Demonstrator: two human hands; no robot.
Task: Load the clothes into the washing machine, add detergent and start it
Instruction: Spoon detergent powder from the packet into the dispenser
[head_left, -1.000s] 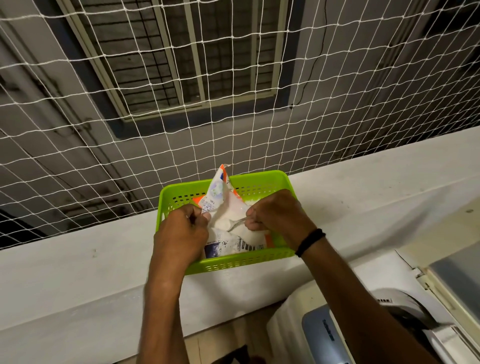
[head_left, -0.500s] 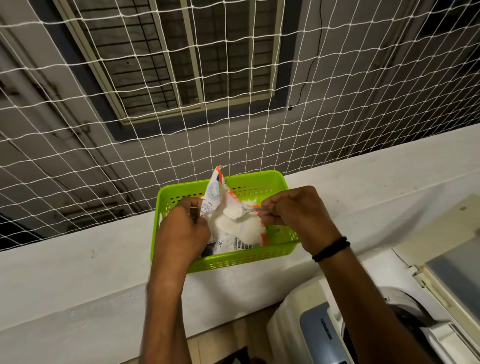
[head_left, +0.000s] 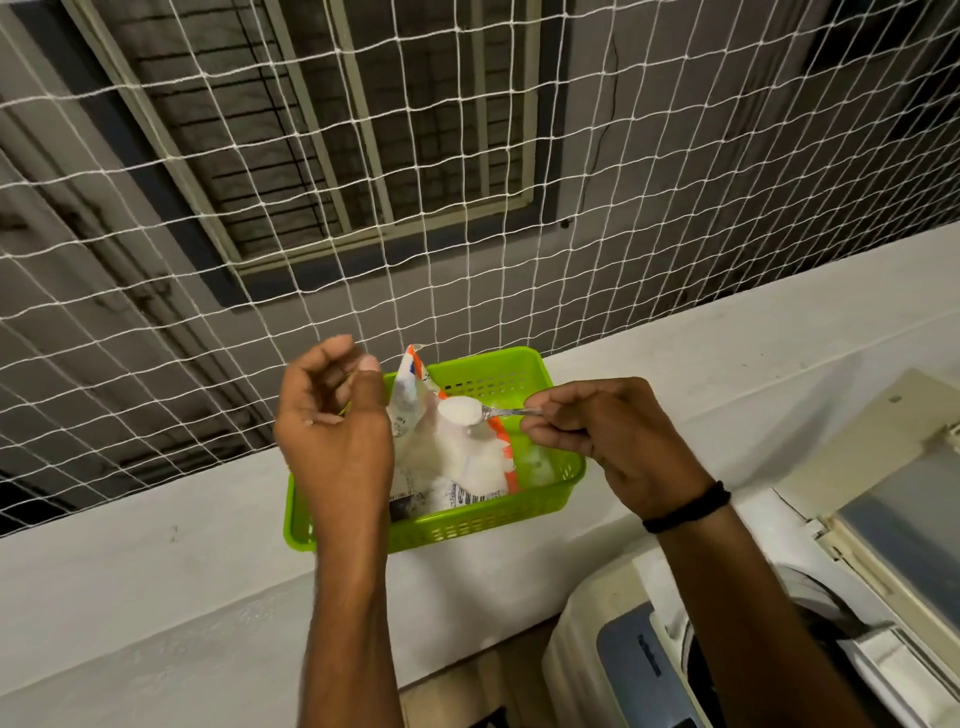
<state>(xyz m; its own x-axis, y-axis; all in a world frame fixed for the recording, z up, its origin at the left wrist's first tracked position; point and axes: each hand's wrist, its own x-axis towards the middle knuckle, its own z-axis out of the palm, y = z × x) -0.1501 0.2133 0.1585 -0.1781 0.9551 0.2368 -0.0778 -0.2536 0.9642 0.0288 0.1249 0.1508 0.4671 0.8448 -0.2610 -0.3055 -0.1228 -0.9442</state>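
A green plastic basket (head_left: 470, 526) sits on the white ledge (head_left: 156, 577). An opened detergent packet (head_left: 457, 467) with white powder stands inside it. My right hand (head_left: 613, 441) pinches a metal spoon (head_left: 506, 412) heaped with white powder, held just above the packet's mouth. My left hand (head_left: 335, 431) hovers at the basket's left end, beside the packet, fingers loosely curled and holding nothing. The top-loading washing machine (head_left: 628, 670) is at the bottom right with its lid (head_left: 904, 499) raised; no clothes are visible in it.
White safety netting (head_left: 467, 208) rises directly behind the ledge, with a building wall and barred window beyond it. The ledge runs from left to right, and the machine stands just below it on the right.
My right hand has lifted the spoon, full of powder, out of the packet and drawn it right. My left hand has let go of the packet's edge and risen.
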